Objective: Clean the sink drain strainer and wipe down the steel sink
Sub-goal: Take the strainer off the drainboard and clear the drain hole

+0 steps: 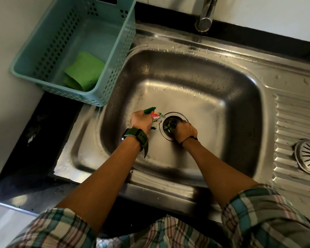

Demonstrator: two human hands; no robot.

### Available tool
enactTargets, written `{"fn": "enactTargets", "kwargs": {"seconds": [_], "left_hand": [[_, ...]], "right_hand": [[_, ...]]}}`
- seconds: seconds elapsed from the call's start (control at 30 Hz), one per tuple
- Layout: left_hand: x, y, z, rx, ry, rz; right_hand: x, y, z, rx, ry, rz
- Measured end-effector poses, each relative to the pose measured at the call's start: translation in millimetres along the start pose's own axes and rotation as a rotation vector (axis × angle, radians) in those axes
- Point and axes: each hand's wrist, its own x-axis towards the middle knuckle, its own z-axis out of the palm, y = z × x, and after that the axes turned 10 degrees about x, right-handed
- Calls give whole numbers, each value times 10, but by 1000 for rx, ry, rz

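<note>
Both my hands are down in the steel sink [195, 90]. My left hand [141, 120] grips a bunch of crumpled wrappers [155, 115], green, pink and white, just left of the open drain hole [172, 120]. My right hand [184, 130] is at the drain's near edge, its fingers pinching green scraps [169, 125] inside the hole. The round slotted drain strainer [309, 156] lies out of the basin on the ribbed drainboard at the right. Water drops dot the sink rim and walls.
A teal plastic basket [43, 56] stands on the counter at the back left, holding a folded green cloth [84, 70]. The chrome tap [205, 17] hangs over the sink's back rim. A black counter [36, 133] borders the sink on the left.
</note>
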Motion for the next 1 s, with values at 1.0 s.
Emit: {"fn": "enactTargets", "kwargs": {"seconds": [1.0], "left_hand": [[2, 274, 143, 4, -127, 113]], "right_hand": [[77, -372, -931, 1079, -7, 51]]}}
